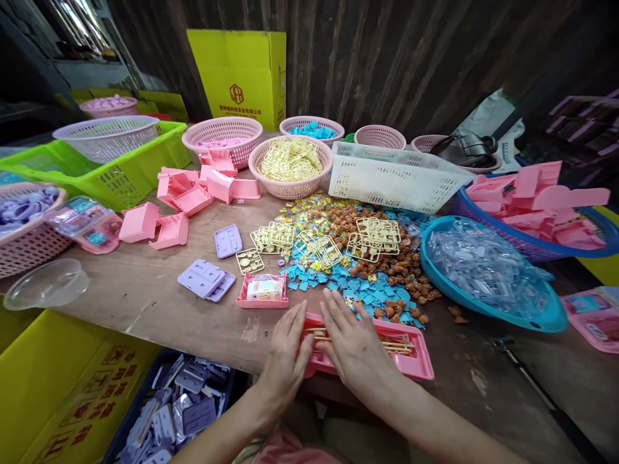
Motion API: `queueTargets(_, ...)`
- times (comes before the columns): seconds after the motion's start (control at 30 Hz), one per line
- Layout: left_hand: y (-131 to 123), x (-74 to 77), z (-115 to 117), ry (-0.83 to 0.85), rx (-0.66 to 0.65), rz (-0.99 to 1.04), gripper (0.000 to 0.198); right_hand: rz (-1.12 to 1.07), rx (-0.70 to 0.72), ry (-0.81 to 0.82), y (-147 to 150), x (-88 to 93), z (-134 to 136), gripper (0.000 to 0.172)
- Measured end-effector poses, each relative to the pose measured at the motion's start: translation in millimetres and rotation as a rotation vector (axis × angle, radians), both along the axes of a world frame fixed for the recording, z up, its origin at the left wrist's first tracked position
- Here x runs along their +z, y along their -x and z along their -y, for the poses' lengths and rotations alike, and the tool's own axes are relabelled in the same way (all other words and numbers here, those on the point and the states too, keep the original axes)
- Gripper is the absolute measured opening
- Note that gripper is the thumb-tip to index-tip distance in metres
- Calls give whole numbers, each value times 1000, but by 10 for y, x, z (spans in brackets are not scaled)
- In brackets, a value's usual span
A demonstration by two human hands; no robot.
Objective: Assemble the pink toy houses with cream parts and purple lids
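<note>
A long pink plastic tray (pixel 422 367) lies at the table's front edge, with cream plastic frames (pixel 397 347) inside it. My left hand (pixel 286 351) is at the tray's left end, its fingers stretched out and pointing away from me. Flat across the tray's middle lies my right hand (pixel 352 354), fingers extended, hiding part of the contents. Just beyond my left hand sits a small pink piece (pixel 264 303) holding a printed packet. Behind the tray spread blue square pieces (pixel 372 293) and brown figurines (pixel 420 283), with more cream frames (pixel 380 233) on top.
Baskets line the back, one with cream frames (pixel 290 161), beside a white crate (pixel 391 180). A blue basin (pixel 556 316) of clear packets and a black-handled metal tool (pixel 532 383) are at right. Purple plates (pixel 206 278) and pink boxes (pixel 140 222) lie left.
</note>
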State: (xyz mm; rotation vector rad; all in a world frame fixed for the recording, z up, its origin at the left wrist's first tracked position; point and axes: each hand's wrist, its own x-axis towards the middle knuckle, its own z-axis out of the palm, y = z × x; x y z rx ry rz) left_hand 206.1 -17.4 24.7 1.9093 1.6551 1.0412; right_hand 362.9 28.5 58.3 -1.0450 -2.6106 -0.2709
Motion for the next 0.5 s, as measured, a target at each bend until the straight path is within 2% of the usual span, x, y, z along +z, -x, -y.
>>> queueTargets(0.07,6,34,8,-1,-15,-5,40,-78,-32,-22,-32,63,8,31)
queueTargets(0.17,7,85,4,-11,-3,-26,29,-133,22,60,-68,103,-1,33)
queueTargets(0.33,20,97,-30,-110,28,-89,30,-315,47,196,-96,63,-45,25)
queueTargets(0.5,24,96,-69,-185,-18,-181,36,-199,5,158,-93,71,-63,24)
